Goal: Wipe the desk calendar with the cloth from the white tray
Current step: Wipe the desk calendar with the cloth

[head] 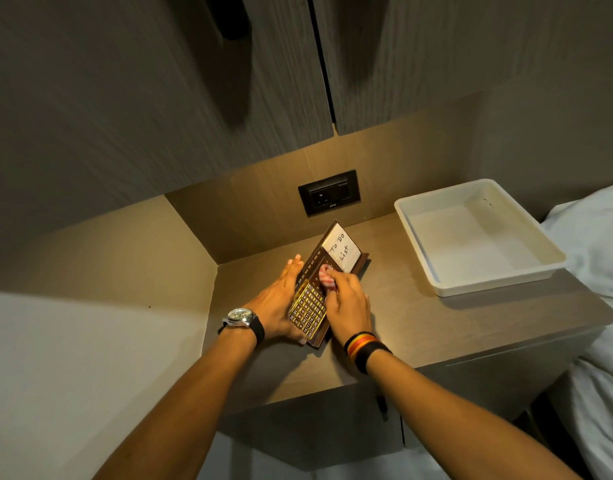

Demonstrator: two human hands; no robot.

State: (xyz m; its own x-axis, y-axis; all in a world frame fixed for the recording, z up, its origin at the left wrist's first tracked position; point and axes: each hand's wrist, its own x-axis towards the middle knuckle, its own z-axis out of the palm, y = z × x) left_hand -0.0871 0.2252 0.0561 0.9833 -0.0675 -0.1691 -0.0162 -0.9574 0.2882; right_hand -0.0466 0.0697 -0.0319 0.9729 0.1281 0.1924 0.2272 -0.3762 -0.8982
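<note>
A brown desk calendar (313,271) with a gold date grid and a white "To Do List" card stands tilted on the bedside table (402,327). My left hand (277,303) grips its left edge from behind. My right hand (348,303) is shut on a bunched red-and-white cloth (325,277), which is pressed against the calendar's face just above the gold grid. The white tray (447,289) sits at the table's right, with nothing in it.
A black wall socket (328,197) is on the back panel behind the calendar. Cabinet doors (159,98) hang overhead. A side panel closes the niche on the left. White bedding (596,244) lies to the right of the table.
</note>
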